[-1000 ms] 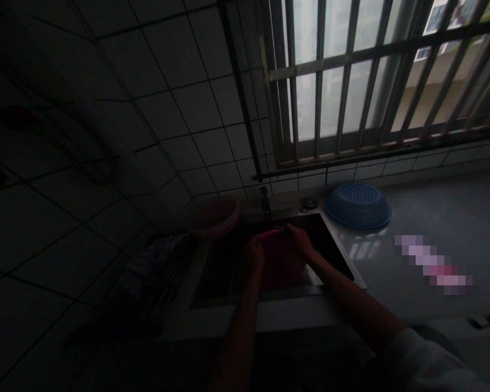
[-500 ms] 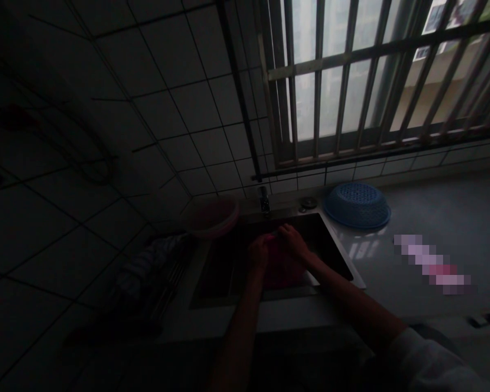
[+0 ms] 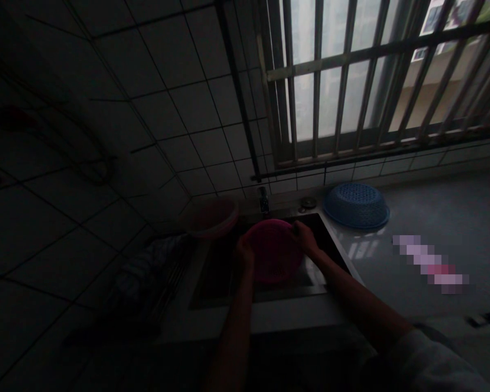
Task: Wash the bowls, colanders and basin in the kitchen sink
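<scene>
1. Pink plastic colander (image 3: pixel 274 250), perforated and round, is held tilted above the dark sink (image 3: pixel 212 272), its face turned toward the viewer.
2. Left hand (image 3: pixel 245 253) grips the colander's left rim, fingers curled around the edge; the colander lies just to the right of this hand.
3. Right hand (image 3: pixel 304 238) grips the upper right rim, fingers closed over the edge; the colander lies just to the left of and below this hand.
4. Both forearms reach in from the bottom of the view, so the colander sits between the two hands.
5. Faucet (image 3: pixel 263 200) stands just behind the colander at the back of the sink.
6. Blue colander (image 3: pixel 356 205) rests upside down on the pale countertop (image 3: pixel 433 218), well to the right.
7. Dim pinkish basin (image 3: pixel 210 218) sits left of the faucet, near the tiled wall (image 3: pixel 147 125).
8. Barred window (image 3: pixel 371 76) gives the only light.
</scene>
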The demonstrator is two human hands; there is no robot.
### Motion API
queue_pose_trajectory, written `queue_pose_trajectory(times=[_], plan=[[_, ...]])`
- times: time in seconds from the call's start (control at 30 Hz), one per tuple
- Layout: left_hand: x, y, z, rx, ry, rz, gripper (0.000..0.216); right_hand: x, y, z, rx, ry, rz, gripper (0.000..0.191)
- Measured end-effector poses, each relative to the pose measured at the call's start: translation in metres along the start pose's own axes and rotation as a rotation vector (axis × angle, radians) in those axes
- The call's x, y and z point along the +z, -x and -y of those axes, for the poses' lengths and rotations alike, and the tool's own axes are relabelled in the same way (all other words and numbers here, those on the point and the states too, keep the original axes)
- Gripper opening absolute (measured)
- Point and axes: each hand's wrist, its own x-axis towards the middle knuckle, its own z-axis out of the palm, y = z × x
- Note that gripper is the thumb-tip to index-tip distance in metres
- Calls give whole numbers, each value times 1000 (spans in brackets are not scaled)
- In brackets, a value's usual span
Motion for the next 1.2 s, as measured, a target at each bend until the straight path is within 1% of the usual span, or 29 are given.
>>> queue_pose_trajectory(times=[0.07, 0.13, 0.2, 0.27, 0.33, 0.4, 0.43, 0.5, 0.53, 0.57, 0.63, 0.7, 0.73, 0.8, 0.9, 0.97, 1.03, 1.1, 1.2], plan=[[-2, -1, 1, -27, -12, -41, 33, -2, -1, -1, 4, -83, 92, 27], [-3, -2, 3, -59, -20, -62, 34, -6, -3, -5, 14, -161, 172, 32], [-3, -4, 6, -52, -5, -27, 37, -9, -3, -10, 42, -184, 188, 29], [-3, -5, 7, -4, 16, 0, 43, -12, -3, -12, 62, -160, 187, 25], [-2, -3, 3, 83, 12, -10, 49, -12, -1, -11, 58, -130, 202, 22], [0, 2, -7, 211, -38, 2, 56, -9, 1, -3, 26, -103, 230, 20], [1, 5, -13, 287, -75, 39, 58, -7, 2, 3, -3, -85, 239, 20], [3, 13, -25, 458, -155, 165, 62, -2, 5, 17, -77, -38, 246, 22], [4, 17, -31, 511, -177, 245, 58, -1, 7, 24, -115, -13, 244, 24], [4, 20, -35, 526, -177, 302, 50, 1, 8, 30, -146, 11, 241, 25], [4, 24, -40, 478, -125, 398, 42, 2, 8, 39, -170, 38, 230, 24], [4, 23, -39, 366, -58, 419, 41, 1, 5, 41, -163, 23, 213, 21], [4, 22, -37, 306, -37, 404, 42, 1, 3, 40, -152, 0, 201, 20], [4, 18, -32, 194, -27, 335, 43, -1, -1, 32, -105, -55, 169, 19], [2, 11, -22, 31, -39, 208, 40, -4, -5, 15, 69, -112, 153, 16], [1, 7, -16, -41, -44, 145, 35, -7, -4, 4, 187, -123, 195, 14], [0, 7, -13, -46, -46, 135, 33, -10, -3, -3, 231, -106, 232, 12], [-1, 8, -12, -12, -54, 170, 34, -12, 0, -5, 218, -64, 225, 11], [0, 12, -18, 92, -95, 205, 39, -11, 3, 4, 161, -2, 194, 12]])
